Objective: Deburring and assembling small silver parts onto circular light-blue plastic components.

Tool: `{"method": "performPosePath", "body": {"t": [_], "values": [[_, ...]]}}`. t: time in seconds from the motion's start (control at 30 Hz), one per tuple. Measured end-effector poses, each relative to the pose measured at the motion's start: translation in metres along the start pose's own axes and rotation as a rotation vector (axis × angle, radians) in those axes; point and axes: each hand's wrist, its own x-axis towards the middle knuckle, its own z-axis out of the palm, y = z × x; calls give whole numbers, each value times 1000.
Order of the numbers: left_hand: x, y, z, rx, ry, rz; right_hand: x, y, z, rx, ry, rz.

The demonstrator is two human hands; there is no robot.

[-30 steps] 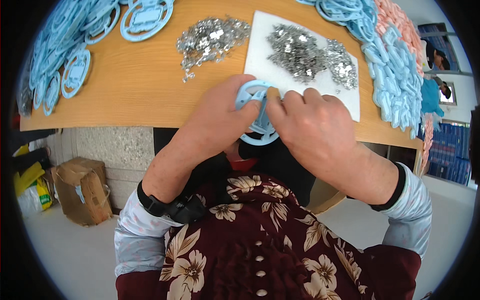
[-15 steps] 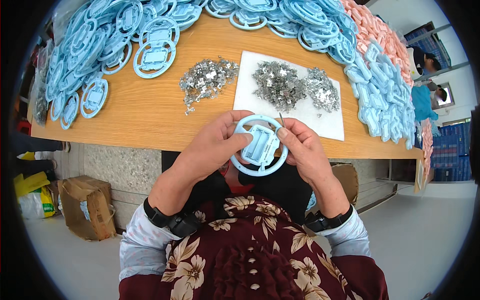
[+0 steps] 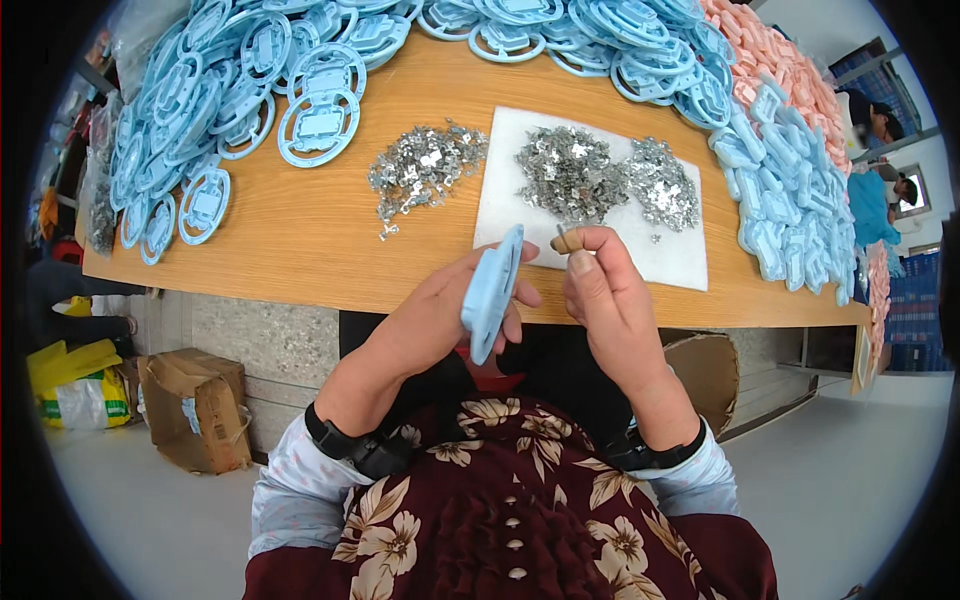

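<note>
My left hand (image 3: pixel 420 315) is closed round a light blue plastic toy steering wheel (image 3: pixel 490 295), turned edge-on over the table's front edge. Just to its right, my right hand (image 3: pixel 615 305) pinches a thin metal piece (image 3: pixel 561 232) between thumb and forefinger; its exact kind is too small to tell. That hand is apart from the wheel. Beyond the hands, a white foam sheet (image 3: pixel 500 185) bears two heaps of small metal clips (image 3: pixel 572 172). Another heap of metal pieces (image 3: pixel 425 165) lies on bare wood to its left.
Blue steering wheels (image 3: pixel 180 110) are piled along the table's (image 3: pixel 300 215) left and far sides. Blue plastic parts (image 3: pixel 790 200) and pink parts (image 3: pixel 790 80) heap up at the right. An open cardboard box (image 3: pixel 195 410) stands on the floor. Other people (image 3: pixel 880 120) are at the far right.
The wheel has turned from facing up to edge-on, now in my left hand alone. My right hand has come off its rim with the thin metal piece. The view has shifted slightly.
</note>
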Motion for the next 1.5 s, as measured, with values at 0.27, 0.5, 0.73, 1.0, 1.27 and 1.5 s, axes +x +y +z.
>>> {"method": "performPosePath", "body": {"t": [0.27, 0.5, 0.73, 1.0, 1.27, 1.5], "values": [[1, -16, -6, -333, -47, -18, 7, -1, 27, -41, 4, -150], [5, -9, -3, -344, -43, 10, 11, 6, 24, -205, 42, -149], [-5, -10, -12, -148, -116, -98, 23, 10, 18, 11, -58, 117], [-26, 0, -27, -198, -50, -85, 19, -10, -21, -75, -158, 211], [-36, 1, -43, -249, 65, 48, 45, 3, -40, -753, 224, -246], [-31, 7, -30, -138, 120, 9, 39, 7, -37, -861, 230, -177]]}}
